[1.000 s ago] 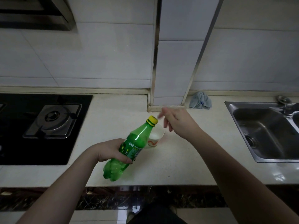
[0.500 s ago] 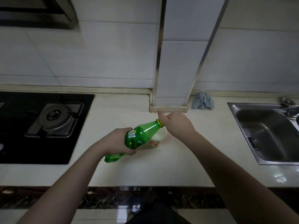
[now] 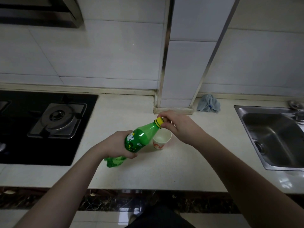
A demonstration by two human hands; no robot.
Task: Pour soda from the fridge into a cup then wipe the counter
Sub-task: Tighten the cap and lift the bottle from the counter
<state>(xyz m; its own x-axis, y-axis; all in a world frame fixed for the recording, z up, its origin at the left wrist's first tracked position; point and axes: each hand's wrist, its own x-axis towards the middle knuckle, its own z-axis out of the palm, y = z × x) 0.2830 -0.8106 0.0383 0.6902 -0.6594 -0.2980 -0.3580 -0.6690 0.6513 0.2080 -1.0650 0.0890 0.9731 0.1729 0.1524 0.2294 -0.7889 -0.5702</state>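
Observation:
My left hand (image 3: 115, 145) grips a green soda bottle (image 3: 139, 139) round its middle, tilted with the neck up and to the right above the cream counter (image 3: 164, 171). My right hand (image 3: 177, 125) pinches the bottle's yellow cap (image 3: 159, 121) with fingers and thumb. A white paper cup (image 3: 160, 142) with a red wavy mark stands upright on the counter just below the bottle's neck, partly hidden by the bottle. A crumpled blue-grey cloth (image 3: 208, 105) lies at the back of the counter against the wall, right of the tiled column.
A black gas hob (image 3: 49, 122) with a steel burner fills the left of the counter. A steel sink (image 3: 271, 139) with a tap (image 3: 297, 111) is set in on the right. A tiled column (image 3: 179, 96) juts out behind the cup. The range hood hangs upper left.
My right hand came down from open air onto the cap and now pinches it. The bottle tilted further, its neck swinging over the cup, and the left hand lifted it a little.

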